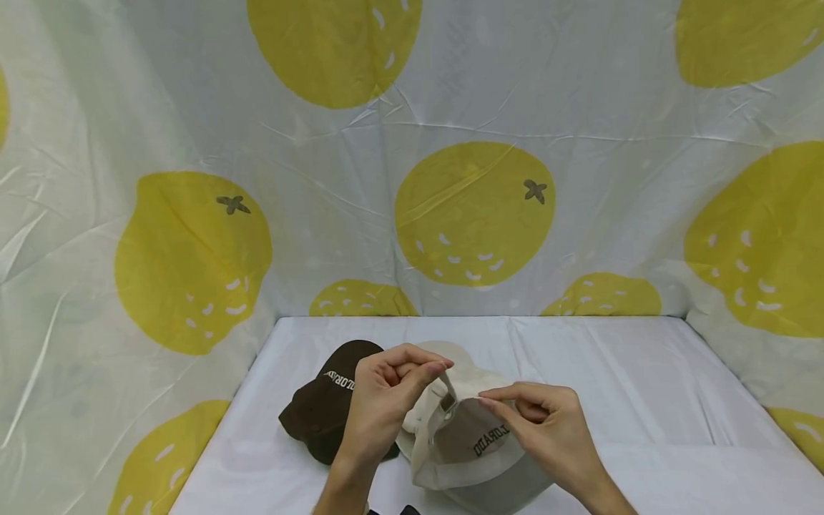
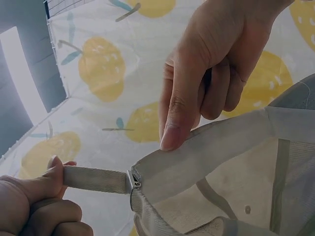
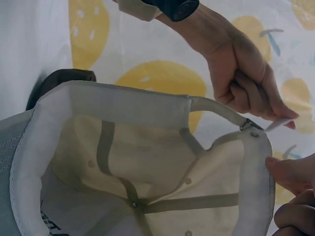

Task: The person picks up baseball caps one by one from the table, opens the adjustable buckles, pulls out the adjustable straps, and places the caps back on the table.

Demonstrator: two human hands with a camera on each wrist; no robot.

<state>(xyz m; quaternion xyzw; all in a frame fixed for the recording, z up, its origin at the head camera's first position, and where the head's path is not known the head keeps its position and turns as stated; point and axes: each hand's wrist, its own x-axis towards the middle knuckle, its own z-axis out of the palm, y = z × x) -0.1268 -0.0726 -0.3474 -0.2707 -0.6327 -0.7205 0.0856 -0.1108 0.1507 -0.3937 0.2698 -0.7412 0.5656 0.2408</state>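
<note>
A cream baseball cap (image 1: 470,468) is held up with its inside toward me, its lettering seen reversed through the cloth. My left hand (image 1: 380,400) pinches the free end of the cap's strap (image 2: 96,179) between thumb and finger. That strap passes through a metal buckle (image 2: 133,180) at the back opening. On the other side of the buckle, my right hand (image 1: 547,425) pinches the cap's rear edge between thumb and fingertips. The right wrist view shows the cap's inner sweatband (image 3: 133,103) and taped seams.
A dark brown cap (image 1: 328,400) with white lettering lies to the left on the white-covered table (image 1: 631,379). Behind the hands, another light-coloured cap (image 1: 450,354) partly shows. Lemon-print cloth (image 1: 599,214) hangs at the back and sides.
</note>
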